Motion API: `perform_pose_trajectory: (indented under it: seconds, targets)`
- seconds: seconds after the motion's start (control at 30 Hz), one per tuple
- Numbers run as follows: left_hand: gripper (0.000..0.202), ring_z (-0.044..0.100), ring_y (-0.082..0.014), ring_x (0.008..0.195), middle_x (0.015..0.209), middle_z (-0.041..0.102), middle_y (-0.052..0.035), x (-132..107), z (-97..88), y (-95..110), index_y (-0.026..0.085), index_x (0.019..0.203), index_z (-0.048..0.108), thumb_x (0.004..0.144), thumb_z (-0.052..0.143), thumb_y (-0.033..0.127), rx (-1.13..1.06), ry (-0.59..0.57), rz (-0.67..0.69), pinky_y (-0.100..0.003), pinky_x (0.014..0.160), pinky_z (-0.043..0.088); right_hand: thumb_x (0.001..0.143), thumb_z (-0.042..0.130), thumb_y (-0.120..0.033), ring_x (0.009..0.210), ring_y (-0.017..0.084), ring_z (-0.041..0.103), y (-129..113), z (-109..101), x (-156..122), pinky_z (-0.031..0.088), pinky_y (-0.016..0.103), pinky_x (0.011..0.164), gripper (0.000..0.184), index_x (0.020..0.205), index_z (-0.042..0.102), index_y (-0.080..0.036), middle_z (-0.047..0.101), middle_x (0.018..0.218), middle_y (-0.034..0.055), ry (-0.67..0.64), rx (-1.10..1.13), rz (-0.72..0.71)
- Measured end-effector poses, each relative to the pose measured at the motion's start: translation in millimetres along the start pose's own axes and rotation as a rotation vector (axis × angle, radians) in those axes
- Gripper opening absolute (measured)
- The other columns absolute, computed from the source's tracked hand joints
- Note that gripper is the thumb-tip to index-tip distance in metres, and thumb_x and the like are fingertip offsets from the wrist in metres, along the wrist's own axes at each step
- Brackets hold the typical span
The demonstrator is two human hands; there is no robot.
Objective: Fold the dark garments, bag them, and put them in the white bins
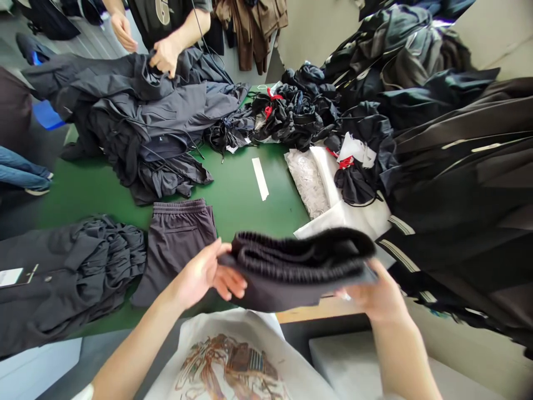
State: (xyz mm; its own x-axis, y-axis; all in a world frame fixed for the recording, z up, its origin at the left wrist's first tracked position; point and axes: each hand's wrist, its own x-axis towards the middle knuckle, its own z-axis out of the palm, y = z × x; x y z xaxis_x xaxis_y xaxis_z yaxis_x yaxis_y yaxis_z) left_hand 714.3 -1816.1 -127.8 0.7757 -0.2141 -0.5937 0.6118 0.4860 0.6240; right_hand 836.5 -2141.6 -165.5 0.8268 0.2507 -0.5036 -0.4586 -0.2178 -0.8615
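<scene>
While a dark folded garment [291, 275] is held up above the near edge of the green table [233, 189], the white strip [260, 179] on the tabletop lies beyond it, so the garment is on the wearer's side of that strip. The left hand [210, 272] has its thumb at the garment's left end, with the fingers loosely spread along its front; the right hand [381, 291] clasps the other end, though blur hides exactly how its fingers sit. The gathered upper edges look thick and springy, so if the left fingers slacken, the layers would probably spread and the fold come undone. A weak right grip could let that end sag and skew. To the right of the strip lie a clear packet [308, 180] and a white sheet [350, 219]; a low swing that way might drag them along. Left of the strip and nearer the wearer, folded bottoms [179, 239] lie flat, and a sideways knock could crease them. Beyond the strip to the left, a co-worker's hand [165, 55] grips cloth over a heap of dark clothing [137, 116], well apart from the held garment.
</scene>
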Motion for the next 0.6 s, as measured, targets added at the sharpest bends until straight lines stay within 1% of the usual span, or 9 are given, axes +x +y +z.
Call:
perform_pose_trajectory:
  seconds: [0.07, 0.13, 0.2, 0.27, 0.33, 0.37, 0.43, 0.5, 0.6]
  targets:
    - [0.064, 0.066, -0.0204, 0.059, 0.07, 0.068, -0.0114, 48, -16.5, 4, 0.011, 0.123, 0.045, 0.087, 0.025, 0.06, 0.085, 0.152, 0.002, -0.025, 0.049, 0.048, 0.077, 0.037, -0.068, 0.076, 0.026, 0.065, 6, 15, 42, 0.052, 0.049, 0.078, 0.055, 0.095, 0.064, -0.023, 0.067, 0.076, 0.0098, -0.048, 0.088, 0.033]
    - [0.061, 0.066, -0.0188, 0.065, 0.076, 0.068, -0.0103, 97, -36.6, -11, 0.01, 0.133, 0.033, 0.091, 0.019, 0.052, 0.236, 0.437, 0.094, -0.028, 0.059, 0.052, 0.076, 0.043, -0.065, 0.094, 0.025, 0.063, 29, 36, 78, 0.048, 0.05, 0.088, 0.058, 0.115, 0.056, -0.024, 0.067, 0.098, 0.01, 0.033, 0.071, -0.041]
    - [0.055, 0.066, -0.0211, 0.086, 0.094, 0.067, -0.0137, 137, -53.4, -44, 0.008, 0.137, 0.027, 0.092, 0.03, 0.039, 0.552, 0.716, 0.154, -0.033, 0.076, 0.052, 0.074, 0.051, -0.061, 0.12, 0.027, 0.049, 69, 60, 99, 0.038, 0.052, 0.101, 0.067, 0.13, 0.045, -0.025, 0.053, 0.13, 0.0118, 0.185, -0.162, -0.188]
    - [0.055, 0.055, -0.0277, 0.114, 0.114, 0.06, -0.0224, 160, -62.1, -90, 0.001, 0.132, 0.036, 0.087, 0.041, 0.032, 0.922, 0.855, 0.139, -0.04, 0.095, 0.043, 0.073, 0.052, -0.061, 0.136, 0.031, 0.027, 119, 82, 105, 0.024, 0.059, 0.107, 0.072, 0.133, 0.043, -0.022, 0.035, 0.146, 0.0143, 0.23, -0.468, -0.334]
    - [0.056, 0.048, -0.0327, 0.12, 0.127, 0.05, -0.0263, 168, -61.6, -140, 0.0, 0.132, 0.038, 0.085, 0.045, 0.031, 1.143, 0.882, 0.085, -0.044, 0.098, 0.04, 0.078, 0.048, -0.056, 0.14, 0.033, 0.017, 167, 99, 100, 0.011, 0.066, 0.107, 0.062, 0.133, 0.046, -0.027, 0.028, 0.15, 0.0104, 0.193, -0.733, -0.417]
    - [0.056, 0.048, -0.0334, 0.12, 0.131, 0.047, -0.0257, 169, -58.6, -162, 0.001, 0.133, 0.038, 0.086, 0.044, 0.03, 1.209, 0.877, 0.083, -0.044, 0.097, 0.042, 0.081, 0.047, -0.053, 0.14, 0.033, 0.018, 188, 104, 96, 0.005, 0.067, 0.107, 0.057, 0.133, 0.046, -0.03, 0.03, 0.149, 0.0088, 0.135, -0.837, -0.463]
    - [0.057, 0.047, -0.033, 0.12, 0.135, 0.044, -0.0239, 167, -50.1, -196, 0.003, 0.136, 0.036, 0.087, 0.042, 0.029, 1.271, 0.876, 0.082, -0.043, 0.096, 0.043, 0.084, 0.043, -0.049, 0.139, 0.032, 0.021, 217, 108, 87, 0.0, 0.065, 0.108, 0.053, 0.134, 0.044, -0.035, 0.035, 0.147, 0.0075, 0.086, -0.964, -0.533]
    - [0.058, 0.047, -0.0315, 0.121, 0.136, 0.043, -0.0224, 165, -43.2, -214, 0.004, 0.139, 0.033, 0.087, 0.041, 0.03, 1.23, 0.883, 0.05, -0.041, 0.098, 0.043, 0.085, 0.041, -0.049, 0.138, 0.033, 0.023, 231, 106, 81, 0.0, 0.066, 0.108, 0.054, 0.138, 0.037, -0.038, 0.036, 0.146, 0.0072, 0.1, -1.001, -0.585]
    - [0.064, 0.041, -0.0302, 0.127, 0.14, 0.039, -0.0223, 153, -45.6, -210, 0.003, 0.141, 0.029, 0.085, 0.044, 0.028, 1.071, 0.831, -0.008, -0.037, 0.105, 0.036, 0.085, 0.039, -0.05, 0.139, 0.037, 0.018, 228, 110, 83, 0.004, 0.072, 0.104, 0.059, 0.142, 0.025, -0.042, 0.024, 0.152, 0.0056, 0.182, -0.947, -0.629]
